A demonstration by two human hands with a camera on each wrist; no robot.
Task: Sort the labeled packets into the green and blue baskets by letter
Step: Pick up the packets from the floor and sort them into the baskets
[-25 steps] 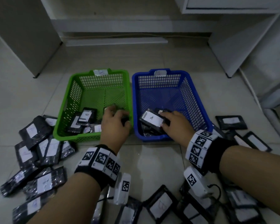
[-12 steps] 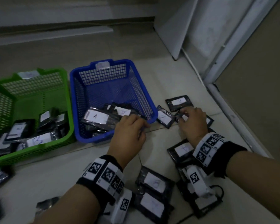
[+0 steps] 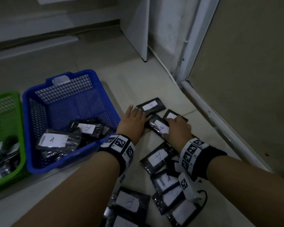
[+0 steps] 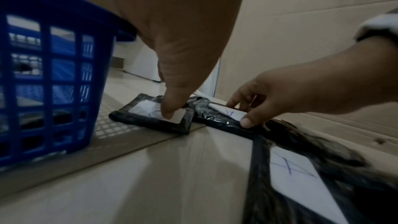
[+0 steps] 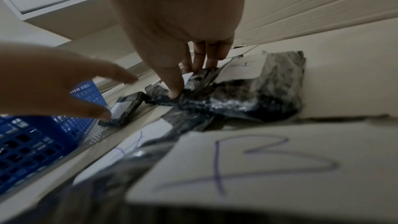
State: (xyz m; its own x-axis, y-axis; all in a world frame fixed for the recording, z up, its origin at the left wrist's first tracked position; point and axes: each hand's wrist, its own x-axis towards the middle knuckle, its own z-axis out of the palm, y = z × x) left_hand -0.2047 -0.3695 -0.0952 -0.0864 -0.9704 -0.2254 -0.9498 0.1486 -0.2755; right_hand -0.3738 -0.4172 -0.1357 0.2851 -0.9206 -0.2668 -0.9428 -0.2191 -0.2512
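Observation:
My left hand (image 3: 132, 119) lies flat with straight fingers on a black packet (image 4: 148, 113) just right of the blue basket (image 3: 88, 74); its label looks like a B. One left fingertip (image 4: 169, 112) presses on that label. My right hand (image 3: 177, 128) arches over a black packet labelled A (image 3: 159, 126) and pinches it between thumb and fingers against the floor. The right thumb (image 4: 247, 122) is at its near edge. The blue basket holds several packets labelled A (image 3: 53, 140). The green basket (image 3: 6, 94) stands at the far left, partly cut off.
More packets lie on the tiled floor: one marked A (image 3: 150, 105) beyond my hands, another marked A (image 3: 157, 157) under my right wrist, one marked B (image 3: 129, 202) nearer me. A white cabinet panel (image 3: 138, 30) and a door frame (image 3: 202, 102) close off the right.
Both hands left the baskets and went right to the loose packets. In the last half second my left hand moved from the blue basket's corner onto the packet beside it.

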